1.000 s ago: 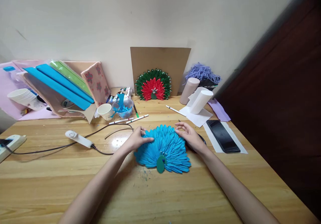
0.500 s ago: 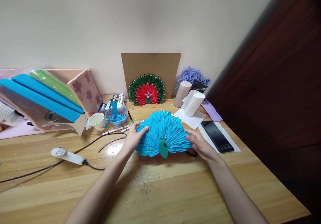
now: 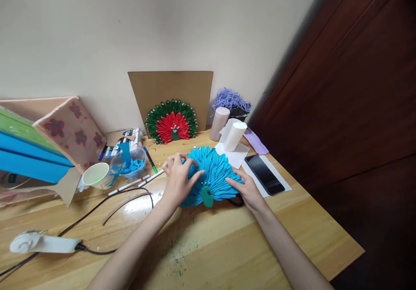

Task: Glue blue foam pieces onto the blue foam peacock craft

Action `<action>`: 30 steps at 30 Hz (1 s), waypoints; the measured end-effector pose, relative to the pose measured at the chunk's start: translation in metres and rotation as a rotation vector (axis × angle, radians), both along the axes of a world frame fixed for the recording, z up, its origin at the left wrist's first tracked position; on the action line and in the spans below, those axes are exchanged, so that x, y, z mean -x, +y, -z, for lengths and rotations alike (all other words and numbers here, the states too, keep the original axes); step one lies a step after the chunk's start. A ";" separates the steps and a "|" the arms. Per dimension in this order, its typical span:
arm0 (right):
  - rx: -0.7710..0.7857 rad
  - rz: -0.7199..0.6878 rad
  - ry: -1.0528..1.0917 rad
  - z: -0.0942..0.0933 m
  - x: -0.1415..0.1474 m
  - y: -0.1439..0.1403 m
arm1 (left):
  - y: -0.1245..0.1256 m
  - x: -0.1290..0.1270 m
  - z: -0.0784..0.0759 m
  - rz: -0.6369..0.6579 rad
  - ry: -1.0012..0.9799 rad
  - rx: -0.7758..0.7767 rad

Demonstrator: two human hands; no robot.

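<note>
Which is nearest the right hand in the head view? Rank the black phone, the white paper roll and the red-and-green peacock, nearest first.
From the right hand:
1. Black phone, just to its right on white paper.
2. White paper roll, beyond it, toward the wall.
3. Red-and-green peacock, farthest, back left, leaning on the cardboard.

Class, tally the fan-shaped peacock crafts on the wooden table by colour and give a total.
Blue fan-shaped paper peacock, held by the left hand and right hand: 1
Red-and-green fan-shaped peacock against the brown cardboard sheet: 1
Total: 2
</note>
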State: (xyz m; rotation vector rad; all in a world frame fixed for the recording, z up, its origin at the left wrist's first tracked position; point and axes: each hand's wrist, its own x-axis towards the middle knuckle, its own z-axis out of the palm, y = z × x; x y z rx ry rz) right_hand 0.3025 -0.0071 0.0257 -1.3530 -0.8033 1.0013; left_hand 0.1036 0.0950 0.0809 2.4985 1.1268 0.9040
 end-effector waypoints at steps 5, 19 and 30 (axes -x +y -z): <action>0.047 0.000 -0.089 0.001 0.013 -0.002 | 0.004 -0.001 0.007 -0.007 0.023 0.020; 0.065 0.013 -0.064 0.002 0.020 -0.004 | 0.027 0.012 -0.001 0.040 -0.505 0.299; 0.012 0.066 0.008 -0.002 0.013 -0.005 | 0.055 0.048 -0.023 0.108 -0.860 0.490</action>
